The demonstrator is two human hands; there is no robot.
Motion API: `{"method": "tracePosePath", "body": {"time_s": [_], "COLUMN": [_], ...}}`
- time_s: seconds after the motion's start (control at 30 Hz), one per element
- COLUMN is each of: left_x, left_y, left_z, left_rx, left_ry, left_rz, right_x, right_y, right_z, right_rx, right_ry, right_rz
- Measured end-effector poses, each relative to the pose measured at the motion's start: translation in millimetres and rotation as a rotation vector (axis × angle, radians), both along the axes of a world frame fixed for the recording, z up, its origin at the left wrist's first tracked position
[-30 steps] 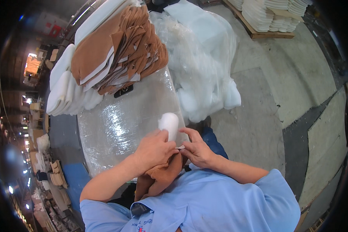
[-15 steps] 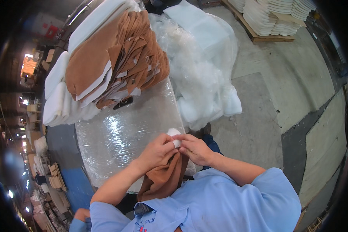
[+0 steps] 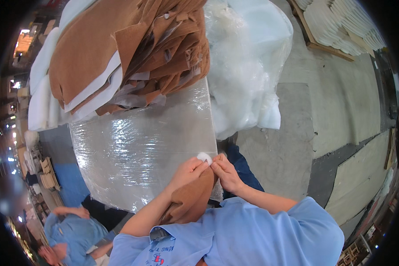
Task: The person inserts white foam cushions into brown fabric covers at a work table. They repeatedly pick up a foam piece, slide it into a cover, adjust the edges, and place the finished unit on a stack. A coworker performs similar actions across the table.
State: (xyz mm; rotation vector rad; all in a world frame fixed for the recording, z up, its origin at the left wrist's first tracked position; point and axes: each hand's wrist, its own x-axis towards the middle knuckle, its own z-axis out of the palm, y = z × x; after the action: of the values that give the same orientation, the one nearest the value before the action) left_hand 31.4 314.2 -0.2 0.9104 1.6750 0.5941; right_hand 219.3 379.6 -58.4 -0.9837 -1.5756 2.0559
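Observation:
Brown fabric (image 3: 191, 199) hangs bunched from my hands against my body, beside the near corner of the plastic-wrapped surface. A small white piece of soft material (image 3: 204, 157) shows at its upper end. My left hand (image 3: 188, 172) is closed, pinching the white piece together with the fabric edge. Close beside it, my right hand (image 3: 226, 172) pinches the same edge with thumb and fingers. What lies under the fingertips is partly hidden. Beyond my hands, a pile of brown fabric pieces with white edging (image 3: 93, 57) rests on the wrapped surface (image 3: 142, 155).
White padding in clear plastic (image 3: 248, 66) stands right of the brown pile; white rolls (image 3: 42, 104) lie to its left. Stacked white sheets sit on a wooden pallet (image 3: 323, 48) at far right. A co-worker in a blue shirt (image 3: 73, 230) is at lower left.
My view has shifted, so the brown pile looks nearer and the co-worker shows more fully. My hands have drawn slightly apart, still at the fabric's upper end.

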Motion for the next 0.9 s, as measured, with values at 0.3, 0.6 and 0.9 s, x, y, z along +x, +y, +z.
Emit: {"method": "tracePosePath", "body": {"time_s": [0.3,0.6,0.9], "left_x": [3.1,49.7,40.1], "left_y": [-7.7,7.6,18.7], "left_z": [-54.3,-43.4,-59.6], "left_rx": [-0.205,-0.115,-0.216], "left_ry": [-0.26,-0.075,-0.184], "left_rz": [0.108,-0.229,-0.218], "right_x": [11.0,43.9,33.6], "right_y": [-10.8,-43.9,-62.3], "right_z": [-14.7,-6.8,-114.7], "right_rx": [-0.218,-1.052,-0.638], "right_ry": [-0.251,-0.023,-0.154], "right_rz": [0.047,-0.477,-0.389]}}
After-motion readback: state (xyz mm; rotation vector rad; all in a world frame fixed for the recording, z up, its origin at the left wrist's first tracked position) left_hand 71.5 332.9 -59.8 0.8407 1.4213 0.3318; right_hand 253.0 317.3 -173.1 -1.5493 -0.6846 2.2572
